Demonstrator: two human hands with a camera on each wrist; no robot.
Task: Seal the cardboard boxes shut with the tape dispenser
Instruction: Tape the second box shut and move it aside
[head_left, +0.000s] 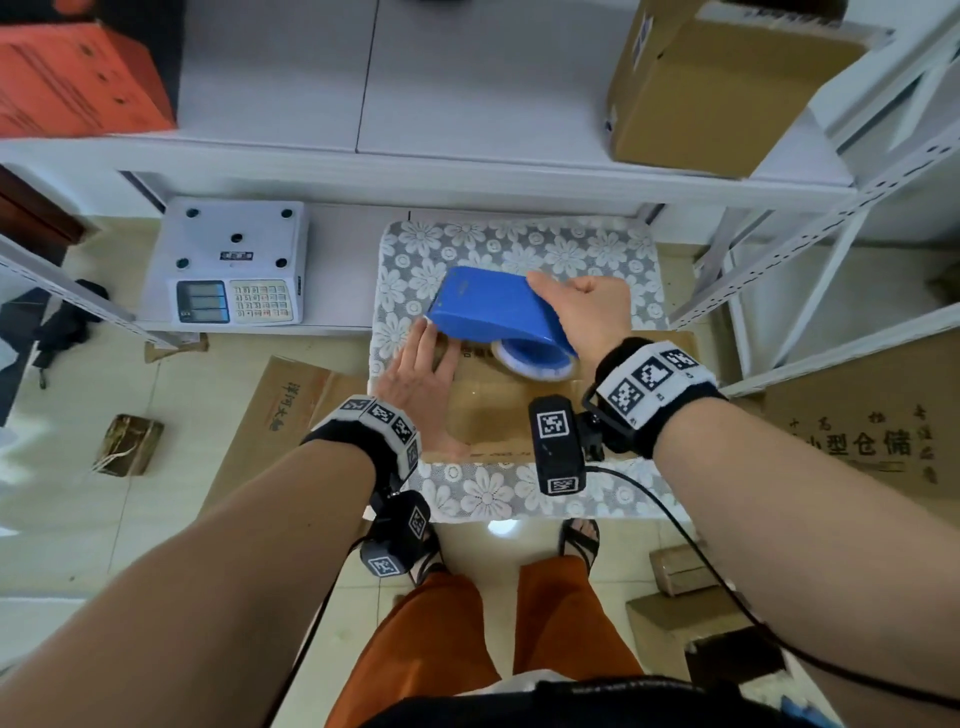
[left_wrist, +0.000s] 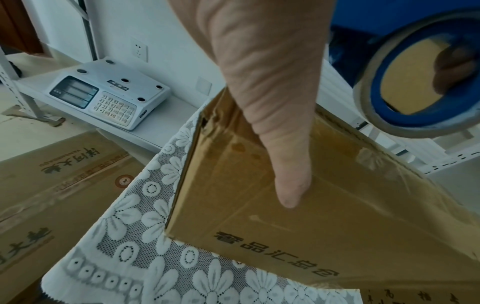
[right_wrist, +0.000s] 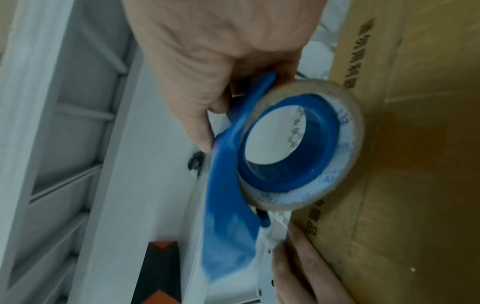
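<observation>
A brown cardboard box (head_left: 498, 410) (left_wrist: 324, 205) with printed characters lies on a stool covered by a white floral lace cloth (head_left: 498, 244). My left hand (head_left: 421, 374) rests flat on the box's left part, fingers straight, fingertips near the far edge. My right hand (head_left: 582, 312) grips a blue tape dispenser (head_left: 493, 306) (right_wrist: 228, 185) just above the box's far edge. Its roll of clear tape (head_left: 535, 361) (right_wrist: 301, 144) (left_wrist: 415, 82) sits by the box top. The dispenser's front end is close to my left fingertips (right_wrist: 298, 265).
A white electronic scale (head_left: 228, 265) stands on a low shelf to the left. Flattened cartons (head_left: 280, 410) lie on the tiled floor, more cardboard (head_left: 862, 421) at right. A big box (head_left: 711, 88) and an orange box (head_left: 72, 78) sit on the upper shelf. White rack posts (head_left: 810, 244) stand at right.
</observation>
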